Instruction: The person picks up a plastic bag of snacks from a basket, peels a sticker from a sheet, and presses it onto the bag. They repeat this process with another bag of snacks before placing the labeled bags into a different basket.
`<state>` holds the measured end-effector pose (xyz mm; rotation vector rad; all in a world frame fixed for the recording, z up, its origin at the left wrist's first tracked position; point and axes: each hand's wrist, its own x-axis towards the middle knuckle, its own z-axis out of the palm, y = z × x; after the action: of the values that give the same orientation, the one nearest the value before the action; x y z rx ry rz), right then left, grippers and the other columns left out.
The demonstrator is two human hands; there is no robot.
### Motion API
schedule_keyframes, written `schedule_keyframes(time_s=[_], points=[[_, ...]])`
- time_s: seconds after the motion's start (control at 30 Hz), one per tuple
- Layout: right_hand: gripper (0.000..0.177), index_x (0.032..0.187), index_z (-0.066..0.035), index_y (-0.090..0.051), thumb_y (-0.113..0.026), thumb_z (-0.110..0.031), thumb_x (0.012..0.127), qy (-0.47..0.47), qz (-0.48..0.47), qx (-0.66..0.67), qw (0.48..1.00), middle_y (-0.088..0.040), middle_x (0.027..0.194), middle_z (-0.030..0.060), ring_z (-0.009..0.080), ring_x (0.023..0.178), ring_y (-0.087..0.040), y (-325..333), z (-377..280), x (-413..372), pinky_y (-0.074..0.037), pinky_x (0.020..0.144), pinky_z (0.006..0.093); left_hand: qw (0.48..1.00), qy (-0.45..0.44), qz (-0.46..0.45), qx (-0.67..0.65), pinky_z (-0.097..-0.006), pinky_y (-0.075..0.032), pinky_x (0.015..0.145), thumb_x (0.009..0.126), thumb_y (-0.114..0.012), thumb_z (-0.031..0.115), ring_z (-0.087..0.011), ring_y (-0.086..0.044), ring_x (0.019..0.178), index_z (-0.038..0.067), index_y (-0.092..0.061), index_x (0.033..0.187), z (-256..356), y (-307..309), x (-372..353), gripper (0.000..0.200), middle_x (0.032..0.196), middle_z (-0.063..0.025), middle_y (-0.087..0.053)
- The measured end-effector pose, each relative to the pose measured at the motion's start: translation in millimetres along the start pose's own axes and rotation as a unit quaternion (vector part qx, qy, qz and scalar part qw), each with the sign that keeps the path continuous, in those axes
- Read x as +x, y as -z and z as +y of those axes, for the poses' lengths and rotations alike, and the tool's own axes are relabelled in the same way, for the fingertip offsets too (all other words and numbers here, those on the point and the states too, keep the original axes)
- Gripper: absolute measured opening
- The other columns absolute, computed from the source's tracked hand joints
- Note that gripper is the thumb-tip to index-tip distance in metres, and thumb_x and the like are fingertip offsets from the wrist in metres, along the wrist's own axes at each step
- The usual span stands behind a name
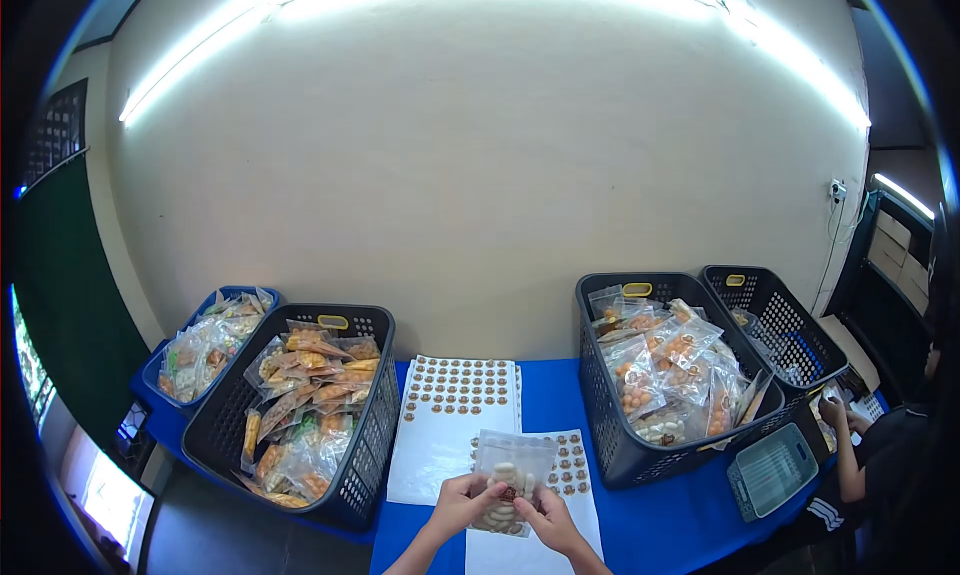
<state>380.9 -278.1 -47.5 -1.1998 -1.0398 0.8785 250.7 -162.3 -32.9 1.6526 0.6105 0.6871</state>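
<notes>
A clear bag of pale snacks (513, 470) is held upright between my two hands over the sticker sheets. My left hand (463, 505) grips its left edge, thumb on the front. My right hand (550, 520) pinches the lower right side, its thumb beside a round brown sticker (509, 494) on the bag. Beneath the bag lies a sheet of round stickers (572, 465), partly hidden by the bag and hands. Behind it, to the left, another sticker sheet (455, 386) has rows of stickers at its top and bare backing below.
On the left stand a black basket (375, 425) of filled bags and a blue basket (160, 390). At right are a full black basket (595, 375), another black basket (825, 350) and a grey-green tray (772, 472). A co-worker (890, 455) sits at the far right, holding a bag.
</notes>
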Motion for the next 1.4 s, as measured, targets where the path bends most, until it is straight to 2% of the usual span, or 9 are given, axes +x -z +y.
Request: schedule_keyframes(time_s=[0.13,0.27,0.33,0.47,0.73,0.87,0.97,1.07,1.4], points=[[0.032,0.113,0.003,-0.047,-0.053,-0.012,0.086,0.01,0.02,0.051,0.998,-0.057,0.096,0.0042,0.0066,0.083,-0.054,1.5,8.1,-1.0,-0.043,0.07,0.0201,0.994,-0.01,0.006,-0.113,-0.0201,-0.044,0.063,0.083,-0.061,0.024,-0.0059,-0.055,0.073,-0.002,-0.061,0.093,-5.3,-3.5,2.1,0.027,0.081,-0.0039,-0.063],[0.031,0.107,0.002,-0.055,-0.06,-0.015,0.081,-0.031,-0.013,-0.057,0.998,-0.06,0.093,0.0058,0.0104,0.085,-0.055,6.5,10.1,-3.8,-0.043,0.075,0.0248,0.986,-0.008,0.006,-0.165,-0.0207,-0.043,0.073,0.084,-0.059,0.018,-0.0076,-0.056,0.081,-0.001,-0.06,0.098,2.0,3.3,1.8,0.024,0.091,-0.0055,-0.062],[0.031,0.103,0.001,-0.058,-0.061,-0.018,0.079,-0.013,-0.059,-0.124,0.99,-0.062,0.094,0.0091,0.0144,0.086,-0.057,8.9,10.9,-0.3,-0.044,0.078,0.0287,0.985,0.009,0.022,-0.168,-0.0209,-0.044,0.069,0.083,-0.061,0.018,-0.0081,-0.057,0.076,-0.001,-0.061,0.093,2.1,0.9,-2.0,0.021,0.085,-0.0045,-0.063],[0.03,0.097,-0.001,-0.062,-0.068,-0.019,0.074,0.025,0.02,-0.068,0.997,-0.063,0.094,0.0082,0.0145,0.089,-0.057,2.6,-15.0,8.1,-0.042,0.08,0.0286,0.992,-0.007,0.037,-0.123,-0.0205,-0.044,0.065,0.081,-0.063,0.018,-0.0076,-0.057,0.072,0.0,-0.063,0.089,3.3,-2.0,-7.8,0.019,0.079,-0.0033,-0.063],[0.009,0.084,0.0,-0.062,-0.063,-0.002,0.076,0.083,0.105,0.065,0.989,-0.059,0.08,0.003,0.0082,0.072,-0.054,-12.0,-4.8,21.0,-0.04,0.064,0.0201,0.994,-0.046,0.032,-0.095,-0.0207,-0.044,0.066,0.08,-0.064,0.017,-0.007,-0.056,0.074,0.001,-0.063,0.085,12.8,-2.6,-7.7,0.016,0.079,-0.0031,-0.063],[0.007,0.083,0.001,-0.062,-0.062,0.0,0.076,0.048,0.072,0.138,0.987,-0.057,0.079,0.0027,0.0069,0.067,-0.052,-8.1,-15.2,20.2,-0.039,0.06,0.0193,0.991,-0.038,0.014,-0.127,-0.0215,-0.044,0.069,0.079,-0.064,0.015,-0.0071,-0.056,0.076,0.003,-0.064,0.083,3.8,-7.6,-8.9,0.013,0.081,-0.0037,-0.062],[0.005,0.081,0.001,-0.061,-0.061,0.001,0.076,0.049,0.046,0.132,0.989,-0.057,0.078,0.003,0.0066,0.065,-0.05,-2.7,-11.3,21.9,-0.038,0.058,0.019,0.997,-0.051,0.003,-0.054,-0.0219,-0.044,0.07,0.079,-0.063,0.011,-0.0082,-0.056,0.077,0.001,-0.062,0.083,6.0,-11.3,-7.9,0.011,0.082,-0.0051,-0.062],[0.004,0.079,0.001,-0.061,-0.06,0.002,0.075,0.026,0.072,0.157,0.985,-0.057,0.076,0.0039,0.0078,0.064,-0.051,1.0,-6.0,22.9,-0.039,0.06,0.0198,0.991,-0.126,0.054,0.007,-0.0212,-0.043,0.068,0.077,-0.065,0.011,-0.008,-0.055,0.075,0.002,-0.062,0.078,6.6,-17.5,-6.1,0.01,0.078,-0.0045,-0.061],[0.007,0.078,0.004,-0.061,-0.055,0.001,0.077,0.02,0.142,0.262,0.954,-0.062,0.074,0.0095,0.0158,0.065,-0.059,6.5,-20.4,39.2,-0.046,0.065,0.0243,0.975,-0.116,0.15,-0.113,-0.0213,-0.042,0.066,0.077,-0.065,0.006,-0.0072,-0.053,0.072,0.002,-0.059,0.079,6.6,-13.1,3.3,0.007,0.078,-0.0028,-0.059]])
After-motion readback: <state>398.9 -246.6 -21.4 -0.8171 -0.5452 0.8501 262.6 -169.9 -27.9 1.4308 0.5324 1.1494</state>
